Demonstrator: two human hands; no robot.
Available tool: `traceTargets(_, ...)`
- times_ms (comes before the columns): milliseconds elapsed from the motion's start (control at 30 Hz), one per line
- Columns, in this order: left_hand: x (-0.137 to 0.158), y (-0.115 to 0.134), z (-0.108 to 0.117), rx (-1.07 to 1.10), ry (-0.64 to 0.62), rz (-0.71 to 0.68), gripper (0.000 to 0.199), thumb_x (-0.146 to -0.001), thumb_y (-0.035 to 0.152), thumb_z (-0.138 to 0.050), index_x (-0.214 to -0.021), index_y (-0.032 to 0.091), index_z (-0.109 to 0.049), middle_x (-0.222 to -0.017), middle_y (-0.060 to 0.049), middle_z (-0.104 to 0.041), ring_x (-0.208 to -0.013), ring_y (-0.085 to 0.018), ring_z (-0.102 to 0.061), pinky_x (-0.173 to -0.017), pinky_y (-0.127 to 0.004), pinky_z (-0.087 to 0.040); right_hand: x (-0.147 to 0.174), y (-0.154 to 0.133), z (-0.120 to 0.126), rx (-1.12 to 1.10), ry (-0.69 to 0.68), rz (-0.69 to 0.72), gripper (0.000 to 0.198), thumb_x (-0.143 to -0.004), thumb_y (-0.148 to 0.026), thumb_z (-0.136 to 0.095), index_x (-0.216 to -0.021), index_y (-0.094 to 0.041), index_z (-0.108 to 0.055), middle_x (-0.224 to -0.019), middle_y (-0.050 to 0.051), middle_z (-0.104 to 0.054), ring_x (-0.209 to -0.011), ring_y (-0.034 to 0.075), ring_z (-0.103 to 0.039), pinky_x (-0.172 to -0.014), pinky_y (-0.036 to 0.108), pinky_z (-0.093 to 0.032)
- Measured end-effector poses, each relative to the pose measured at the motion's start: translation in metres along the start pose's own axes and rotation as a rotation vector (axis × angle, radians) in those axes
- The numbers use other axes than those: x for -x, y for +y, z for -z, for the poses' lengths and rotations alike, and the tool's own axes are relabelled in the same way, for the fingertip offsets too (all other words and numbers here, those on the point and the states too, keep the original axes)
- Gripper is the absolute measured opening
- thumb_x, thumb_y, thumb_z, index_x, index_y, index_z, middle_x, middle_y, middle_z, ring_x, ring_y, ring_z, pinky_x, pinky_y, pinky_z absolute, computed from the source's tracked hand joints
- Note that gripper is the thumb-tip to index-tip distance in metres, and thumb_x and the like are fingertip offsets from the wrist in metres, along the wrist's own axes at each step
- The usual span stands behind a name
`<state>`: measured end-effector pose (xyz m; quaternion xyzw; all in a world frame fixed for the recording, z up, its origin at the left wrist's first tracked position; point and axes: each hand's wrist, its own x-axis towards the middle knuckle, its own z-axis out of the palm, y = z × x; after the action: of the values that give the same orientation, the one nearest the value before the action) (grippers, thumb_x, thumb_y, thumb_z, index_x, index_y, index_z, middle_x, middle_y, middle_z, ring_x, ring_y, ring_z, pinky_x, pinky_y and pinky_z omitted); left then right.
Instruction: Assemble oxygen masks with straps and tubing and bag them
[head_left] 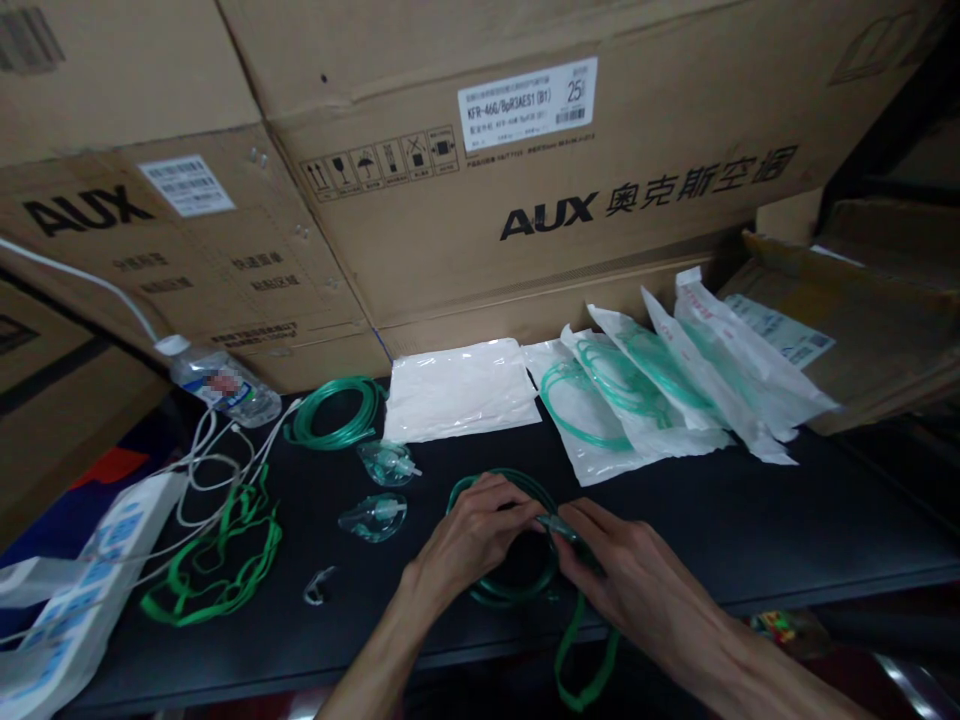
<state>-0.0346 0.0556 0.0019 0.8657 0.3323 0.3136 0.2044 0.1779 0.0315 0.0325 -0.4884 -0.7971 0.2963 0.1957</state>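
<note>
My left hand (480, 525) and my right hand (619, 560) meet above a coil of green tubing (506, 595). Both are closed on a small clear oxygen mask (559, 525), mostly hidden by the fingers. Below my right hand hangs a green elastic strap (577, 665). Two more clear masks lie to the left, an upper mask (388, 463) and a lower mask (373, 517). A small clear plastic piece (320, 586) rests left of my left forearm.
Another green tubing coil (335, 413), a stack of white plastic bags (461, 390) and several packed tubing sets (615, 385) line the back. Green straps (225, 570), white cables, a power strip (112, 590) and a bottle (225, 385) are left. Large cartons (412, 260) stand behind.
</note>
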Motion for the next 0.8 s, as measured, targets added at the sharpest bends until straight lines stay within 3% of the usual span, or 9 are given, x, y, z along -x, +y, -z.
traceTargets(100, 0.001, 0.000, -0.001, -0.022, 0.028, -0.041, 0.022, -0.101, 0.014, -0.056, -0.112, 0.023, -0.073, -0.096, -0.004, -0.079, -0.090, -0.018, -0.068, -0.084, -0.034, -0.049, -0.003, 0.000, 0.005, -0.164, -0.055, -0.077, 0.024, -0.096, -0.030, -0.052, -0.086, -0.019, -0.070, -0.080, 0.007, -0.072, -0.070, 0.022, -0.070, -0.063, 0.032, -0.048)
traceTargets(233, 0.001, 0.001, -0.003, -0.090, 0.073, -0.065, 0.020, -0.103, 0.017, -0.055, -0.111, 0.022, -0.073, -0.096, -0.005, -0.079, -0.089, -0.018, -0.068, -0.083, -0.033, -0.049, -0.012, 0.002, 0.015, -0.678, -0.260, -0.474, 0.040, -0.087, -0.057, -0.060, -0.081, -0.018, -0.066, -0.054, -0.004, -0.056, -0.040, 0.011, -0.052, -0.036, 0.021, -0.029)
traceTargets(300, 0.000, 0.003, -0.004, -0.125, 0.078, -0.041, 0.018, -0.102, 0.018, -0.057, -0.110, 0.022, -0.072, -0.096, -0.004, -0.079, -0.090, -0.018, -0.068, -0.083, -0.033, -0.049, -0.015, 0.003, 0.017, -0.811, -0.281, -0.554, 0.046, -0.081, -0.064, -0.064, -0.081, -0.018, -0.064, -0.055, -0.005, -0.056, -0.038, 0.009, -0.052, -0.032, 0.017, -0.026)
traceTargets(433, -0.005, 0.008, 0.000, -0.201, 0.031, 0.023, 0.027, -0.096, 0.023, -0.068, -0.123, 0.027, -0.069, -0.105, -0.002, -0.078, -0.101, -0.020, -0.067, -0.093, -0.038, -0.049, -0.014, 0.004, 0.014, -0.837, -0.244, -0.515, 0.051, -0.078, -0.069, -0.065, -0.084, -0.018, -0.061, -0.052, -0.007, -0.053, -0.037, 0.010, -0.055, -0.029, 0.016, -0.033)
traceTargets(567, -0.005, 0.012, 0.020, -0.271, -0.031, 0.212, 0.083, -0.080, 0.037, -0.086, -0.152, 0.030, -0.046, -0.143, -0.009, -0.061, -0.133, -0.030, -0.053, -0.112, -0.050, -0.042, -0.008, 0.010, 0.009, -0.847, -0.210, -0.458, 0.051, -0.082, -0.070, -0.060, -0.089, -0.020, -0.058, -0.052, -0.008, -0.056, -0.033, 0.010, -0.055, -0.029, 0.018, -0.039)
traceTargets(633, -0.001, 0.012, 0.031, -0.301, -0.064, 0.359, 0.093, -0.077, 0.037, -0.088, -0.156, 0.027, -0.039, -0.150, -0.012, -0.053, -0.138, -0.034, -0.048, -0.114, -0.054, -0.040, -0.007, 0.012, 0.009, -0.833, -0.185, -0.426, 0.051, -0.084, -0.070, -0.059, -0.088, -0.020, -0.057, -0.048, -0.009, -0.055, -0.031, 0.010, -0.053, -0.028, 0.018, -0.037)
traceTargets(700, 0.004, 0.010, 0.038, -0.314, -0.096, 0.491, 0.082, -0.080, 0.033, -0.085, -0.151, 0.023, -0.046, -0.144, -0.013, -0.056, -0.133, -0.034, -0.053, -0.113, -0.053, -0.042, -0.009, 0.013, 0.010, -0.820, -0.153, -0.403, 0.050, -0.084, -0.070, -0.059, -0.088, -0.020, -0.056, -0.042, -0.010, -0.052, -0.028, 0.009, -0.049, -0.027, 0.016, -0.033)
traceTargets(800, 0.010, 0.009, 0.041, -0.309, -0.154, 0.623, 0.040, -0.089, 0.028, -0.074, -0.127, 0.021, -0.064, -0.124, -0.011, -0.065, -0.121, -0.030, -0.062, -0.104, -0.043, -0.049, -0.012, 0.013, 0.012, -0.823, -0.119, -0.388, 0.051, -0.083, -0.072, -0.059, -0.086, -0.021, -0.054, -0.038, -0.011, -0.049, -0.027, 0.010, -0.047, -0.027, 0.016, -0.030)
